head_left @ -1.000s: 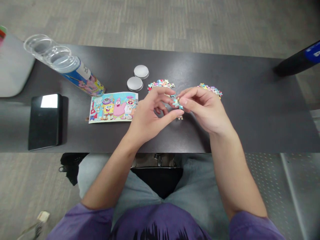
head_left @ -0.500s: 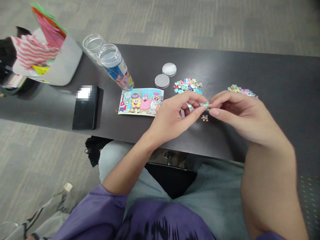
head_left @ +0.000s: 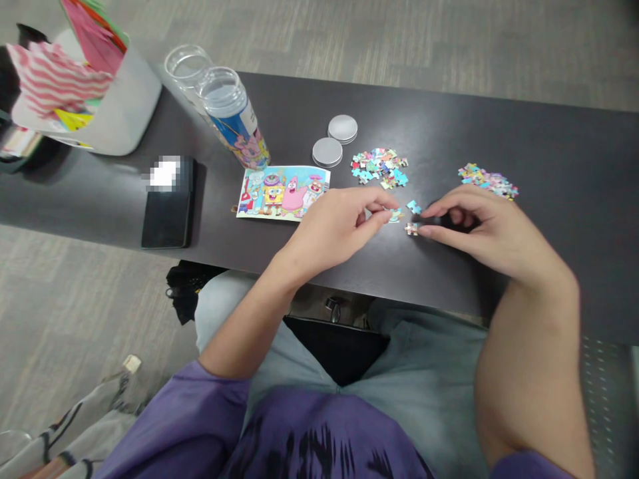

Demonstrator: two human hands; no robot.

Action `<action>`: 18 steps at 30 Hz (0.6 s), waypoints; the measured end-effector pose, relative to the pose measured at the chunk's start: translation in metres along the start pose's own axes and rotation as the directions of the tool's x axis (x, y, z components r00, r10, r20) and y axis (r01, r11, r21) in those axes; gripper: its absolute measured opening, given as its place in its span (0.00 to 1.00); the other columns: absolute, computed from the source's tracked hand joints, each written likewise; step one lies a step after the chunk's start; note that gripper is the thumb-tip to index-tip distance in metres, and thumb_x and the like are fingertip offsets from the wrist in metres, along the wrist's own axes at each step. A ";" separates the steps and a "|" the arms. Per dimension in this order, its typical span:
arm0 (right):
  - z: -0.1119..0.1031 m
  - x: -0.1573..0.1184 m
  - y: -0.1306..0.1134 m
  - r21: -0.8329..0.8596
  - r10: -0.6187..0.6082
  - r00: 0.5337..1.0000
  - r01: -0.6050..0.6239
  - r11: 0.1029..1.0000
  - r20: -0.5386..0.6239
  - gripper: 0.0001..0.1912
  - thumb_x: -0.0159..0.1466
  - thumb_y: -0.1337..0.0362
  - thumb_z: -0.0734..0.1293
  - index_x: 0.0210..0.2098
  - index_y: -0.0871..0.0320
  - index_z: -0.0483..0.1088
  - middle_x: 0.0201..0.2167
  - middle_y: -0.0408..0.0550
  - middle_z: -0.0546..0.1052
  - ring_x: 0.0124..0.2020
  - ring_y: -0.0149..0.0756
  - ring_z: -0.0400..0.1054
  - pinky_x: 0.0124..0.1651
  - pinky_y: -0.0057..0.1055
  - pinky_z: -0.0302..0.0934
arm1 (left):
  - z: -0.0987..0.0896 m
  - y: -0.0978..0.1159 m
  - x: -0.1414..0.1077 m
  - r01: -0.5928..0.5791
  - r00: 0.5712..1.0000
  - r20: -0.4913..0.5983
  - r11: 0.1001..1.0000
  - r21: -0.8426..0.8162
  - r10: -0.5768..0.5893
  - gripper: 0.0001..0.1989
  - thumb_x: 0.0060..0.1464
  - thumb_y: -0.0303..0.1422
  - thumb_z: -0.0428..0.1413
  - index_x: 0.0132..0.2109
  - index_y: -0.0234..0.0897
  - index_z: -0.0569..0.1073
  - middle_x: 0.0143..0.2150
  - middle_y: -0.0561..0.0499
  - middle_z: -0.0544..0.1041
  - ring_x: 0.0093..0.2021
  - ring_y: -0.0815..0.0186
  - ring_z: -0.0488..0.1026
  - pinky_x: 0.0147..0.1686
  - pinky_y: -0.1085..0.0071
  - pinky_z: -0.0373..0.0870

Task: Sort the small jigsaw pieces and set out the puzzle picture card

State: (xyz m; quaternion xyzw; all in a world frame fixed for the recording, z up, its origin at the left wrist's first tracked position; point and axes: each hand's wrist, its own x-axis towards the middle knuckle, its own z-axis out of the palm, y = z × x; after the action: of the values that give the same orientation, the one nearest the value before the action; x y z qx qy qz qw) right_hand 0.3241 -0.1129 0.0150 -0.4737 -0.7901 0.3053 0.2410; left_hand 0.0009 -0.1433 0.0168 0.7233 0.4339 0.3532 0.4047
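Note:
My left hand [head_left: 339,216] has thumb and forefinger closed at the edge of a light-blue puzzle piece [head_left: 396,215], low over the dark table. My right hand [head_left: 492,223] is open, its thumb and forefinger apart. Just off its forefinger tip lies a blue puzzle piece [head_left: 414,207]. By the thumb tip is a brownish puzzle piece [head_left: 412,229]. A loose heap of puzzle pieces [head_left: 379,166] sits beyond my left fingers, and a second heap [head_left: 486,181] lies behind my right hand, partly covered by it. A cartoon picture card [head_left: 279,193] is partly under my left hand.
Two round metal lids [head_left: 327,152] stand behind the card. Left of them are a printed clear canister [head_left: 242,133] and another clear container [head_left: 187,63]. A black box-like object [head_left: 167,223] lies farther left, near a white bin [head_left: 134,110] full of colourful items.
My hands have drawn apart from where their fingertips met over a piece. The blue piece now lies on the table between them, and my right hand has opened. The view has shifted slightly.

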 end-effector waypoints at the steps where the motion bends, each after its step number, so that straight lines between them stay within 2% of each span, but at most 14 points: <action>1: 0.000 0.000 -0.001 0.009 -0.001 1.000 0.001 1.000 -0.001 0.07 0.69 0.58 0.85 0.46 0.47 0.92 0.40 0.48 0.85 0.36 0.43 0.70 0.41 0.44 0.61 | -0.003 0.000 0.000 0.008 1.000 -0.002 1.000 0.008 -0.008 0.07 0.80 0.31 0.67 0.57 0.42 0.91 0.51 0.50 0.96 0.46 0.58 0.90 0.49 0.59 0.80; 6: 0.000 0.001 -0.004 0.068 -0.013 1.000 0.013 0.998 0.008 0.08 0.67 0.61 0.87 0.45 0.48 0.92 0.40 0.46 0.83 0.36 0.41 0.68 0.42 0.42 0.62 | -0.018 0.000 -0.001 0.041 0.998 -0.047 0.999 0.023 -0.040 0.08 0.79 0.32 0.68 0.58 0.43 0.91 0.49 0.50 0.95 0.48 0.59 0.89 0.51 0.62 0.83; 11: -0.001 0.000 0.000 0.071 -0.028 0.998 0.024 0.997 0.053 0.12 0.66 0.56 0.90 0.48 0.42 0.93 0.44 0.47 0.85 0.38 0.46 0.71 0.44 0.45 0.67 | -0.022 0.005 -0.001 0.058 0.996 -0.070 0.995 0.085 -0.052 0.08 0.77 0.33 0.68 0.57 0.45 0.92 0.48 0.50 0.94 0.44 0.58 0.87 0.49 0.61 0.84; 16: 0.002 0.000 0.000 0.033 -0.013 0.999 0.012 0.999 0.044 0.08 0.70 0.50 0.89 0.46 0.38 0.93 0.45 0.48 0.85 0.36 0.49 0.71 0.45 0.50 0.70 | -0.021 0.007 -0.002 0.041 0.999 -0.037 0.997 0.065 -0.039 0.09 0.78 0.31 0.66 0.56 0.46 0.91 0.49 0.50 0.95 0.48 0.57 0.89 0.50 0.60 0.84; 18: 0.004 0.001 -0.001 0.020 -0.004 0.999 0.003 1.000 0.034 0.05 0.73 0.51 0.87 0.45 0.38 0.92 0.44 0.47 0.84 0.36 0.49 0.70 0.46 0.51 0.70 | -0.020 0.007 -0.003 0.043 0.999 -0.021 0.997 0.061 -0.042 0.08 0.78 0.31 0.66 0.56 0.46 0.91 0.49 0.51 0.95 0.48 0.57 0.89 0.50 0.60 0.83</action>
State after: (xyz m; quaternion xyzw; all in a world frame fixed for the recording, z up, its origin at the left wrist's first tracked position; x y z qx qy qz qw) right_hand 0.3202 -0.1131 0.0132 -0.4646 -0.7918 0.3206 0.2330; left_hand -0.0155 -0.1423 0.0307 0.7226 0.4636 0.3382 0.3854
